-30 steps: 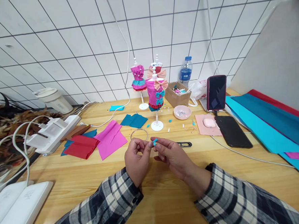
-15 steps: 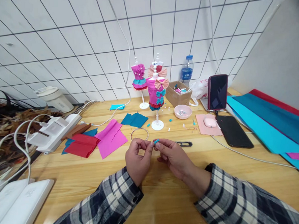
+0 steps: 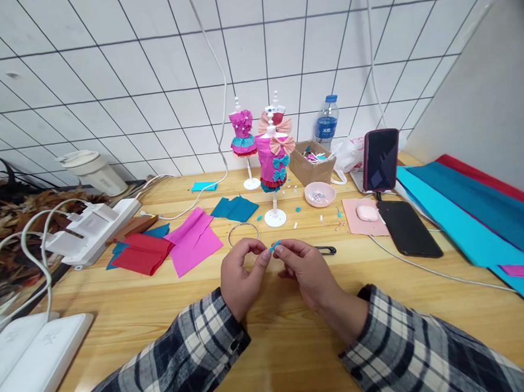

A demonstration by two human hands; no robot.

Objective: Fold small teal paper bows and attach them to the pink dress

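Between my two hands is a small turquoise piece of crepe paper [image 3: 274, 246], pinched at its ends. My left hand [image 3: 246, 280] is closed, with thumb and forefinger on the left end. My right hand [image 3: 309, 273] grips the other end between thumb and forefinger, its other fingers curled underneath. A thin metal ring [image 3: 243, 224] lies just beyond my left hand. Partly hidden behind my right hand is a black-handled tool [image 3: 326, 250]. Straight ahead stands a small dress form [image 3: 272, 160] in pink paper with peach and turquoise bows.
More dress forms [image 3: 242, 132] stand behind. Magenta [image 3: 195, 241], red [image 3: 142, 255] and teal [image 3: 235, 209] sheets lie left. A pink bowl [image 3: 320, 202], cardboard box [image 3: 312, 170], phones [image 3: 410, 228] and long blue sheets [image 3: 462, 213] are right. A power strip [image 3: 95, 233] sits far left.
The turquoise piece has tilted and shows slightly more length between my fingertips. Both hands keep their pinch and have barely moved; the whole view has shifted slightly.
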